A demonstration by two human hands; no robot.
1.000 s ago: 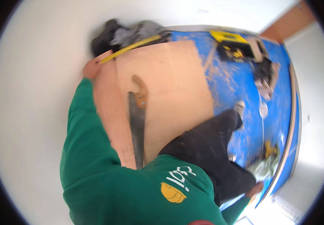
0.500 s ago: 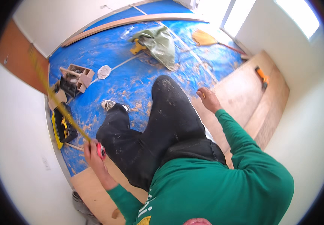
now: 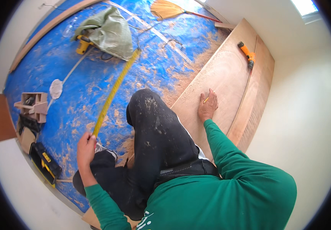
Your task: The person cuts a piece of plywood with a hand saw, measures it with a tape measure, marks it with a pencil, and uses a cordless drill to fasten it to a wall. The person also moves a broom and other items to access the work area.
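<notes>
My left hand [image 3: 85,150] is closed on a tape measure, whose case is hidden in the fingers. Its yellow blade [image 3: 114,94] runs out up and to the right over the blue sheet, ending near a green sack. On the right, my right hand [image 3: 208,109] rests on a plywood sheet [image 3: 223,78], palm down. A thin pencil [image 3: 206,99] is held between its fingers. An orange drill [image 3: 248,54] lies farther up on the wood, beyond that hand.
The blue sheet [image 3: 73,126] on the floor is strewn with sawdust. The green sack [image 3: 110,34] partly covers a yellow power tool [image 3: 83,45]. At left stand a wooden caddy [image 3: 39,108] and a black toolbox [image 3: 44,163]. A broom [image 3: 167,9] and a long plank [image 3: 44,36] lie farther off.
The view has turned rightward. The tape blade has swung from pointing up-left to up-right. My right hand has come down from above the plywood onto it, keeping the pencil.
</notes>
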